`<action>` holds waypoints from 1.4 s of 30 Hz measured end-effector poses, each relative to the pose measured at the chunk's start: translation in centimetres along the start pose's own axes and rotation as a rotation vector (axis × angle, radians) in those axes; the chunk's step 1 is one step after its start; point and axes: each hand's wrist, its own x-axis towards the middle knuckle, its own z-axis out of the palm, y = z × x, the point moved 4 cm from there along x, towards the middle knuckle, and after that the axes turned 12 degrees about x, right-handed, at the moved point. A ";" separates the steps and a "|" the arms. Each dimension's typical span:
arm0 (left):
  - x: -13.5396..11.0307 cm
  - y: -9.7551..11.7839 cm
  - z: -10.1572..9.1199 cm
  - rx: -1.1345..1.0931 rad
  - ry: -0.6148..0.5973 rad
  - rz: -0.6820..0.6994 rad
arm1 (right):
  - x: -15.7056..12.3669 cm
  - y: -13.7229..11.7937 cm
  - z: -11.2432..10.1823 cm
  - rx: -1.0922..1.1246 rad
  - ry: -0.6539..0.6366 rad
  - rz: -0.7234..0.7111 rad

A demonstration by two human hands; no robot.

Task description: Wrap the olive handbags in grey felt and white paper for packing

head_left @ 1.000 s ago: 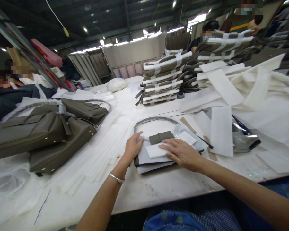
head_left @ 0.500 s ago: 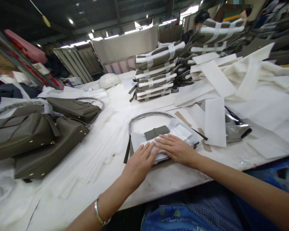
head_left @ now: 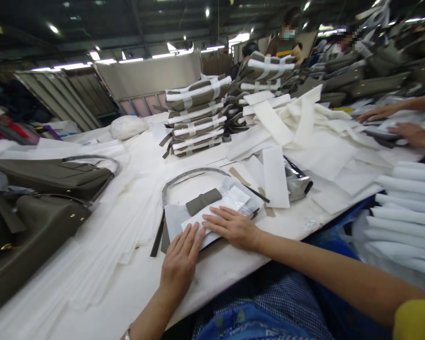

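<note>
Before me lies a flat bag with a wrapped handle (head_left: 194,175) arched away from me, and white paper (head_left: 175,216) covers much of its body. Both palms rest flat on a folded white sheet (head_left: 212,213) along the near side. My left hand (head_left: 182,250) has its fingers stretched out at the sheet's left part. Close beside it, my right hand (head_left: 233,227) lies with fingers extended over the right part. Just beyond the fingers sits a grey-green folded strap piece (head_left: 203,201). A clear plastic packet (head_left: 239,196) is to its right.
Dark olive handbags (head_left: 53,182) lie at left beside layered white sheets (head_left: 102,245). Taped bundles (head_left: 198,115) are stacked at the back. Loose white strips (head_left: 276,174) spread rightward. At far right are a co-worker's hands (head_left: 411,132) and rolled white sheets (head_left: 407,212).
My view has turned right, bringing a co-worker's hands and the rolled sheets into sight. My left hand has drawn slightly apart from the right; both stay flat on the folded sheet.
</note>
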 end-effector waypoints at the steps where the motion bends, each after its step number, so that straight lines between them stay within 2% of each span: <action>1: 0.0 0.1 0.1 -0.005 0.009 -0.018 | -0.2 -0.2 0.1 0.015 0.036 0.013; 5: 0.3 0.7 -0.5 0.009 -0.032 -0.063 | -2.1 -2.4 0.1 0.067 0.175 0.036; 7: 0.6 1.0 -0.8 0.036 -0.081 -0.077 | -3.9 -3.5 -0.1 0.142 0.278 0.119; 9: 1.0 1.2 -0.9 0.063 -0.123 -0.082 | -5.7 -3.7 -0.4 0.315 0.384 0.355; 12: 1.2 1.3 -0.9 0.074 -0.142 -0.077 | -7.8 -3.1 -0.2 0.778 0.463 0.797; 14: 1.2 1.1 -0.7 0.046 -0.134 -0.066 | -8.1 -3.1 -0.1 1.131 0.530 0.937; 16: 1.1 0.9 -0.5 0.006 -0.119 -0.057 | -7.6 -3.3 -0.2 1.399 0.620 0.941; 18: 0.9 0.6 -0.3 -0.027 -0.108 -0.049 | -7.1 -3.4 0.2 1.560 0.706 0.922; 22: 0.5 -0.1 -0.1 -0.063 -0.068 -0.068 | -5.9 -2.5 1.8 1.654 0.950 0.946; 24: 0.3 -0.6 0.0 -0.083 -0.044 -0.110 | -4.8 -2.1 2.4 1.652 0.995 0.914; 29: -0.2 -1.1 0.3 -0.099 -0.033 -0.166 | -1.0 -3.2 2.4 1.590 0.816 0.814; 32: -0.2 -0.9 0.1 -0.078 -0.036 -0.194 | 0.6 -4.6 1.9 1.662 0.782 0.785; 36: -0.1 -0.4 -0.1 -0.058 -0.024 -0.218 | 1.4 -5.6 1.9 1.690 0.820 0.837; 39: 0.0 -0.4 0.1 -0.015 0.009 -0.250 | 1.6 -5.6 2.3 1.650 0.823 0.797; 42: 0.1 -0.9 0.4 -0.010 0.023 -0.256 | 1.6 -5.2 2.4 1.610 0.700 0.687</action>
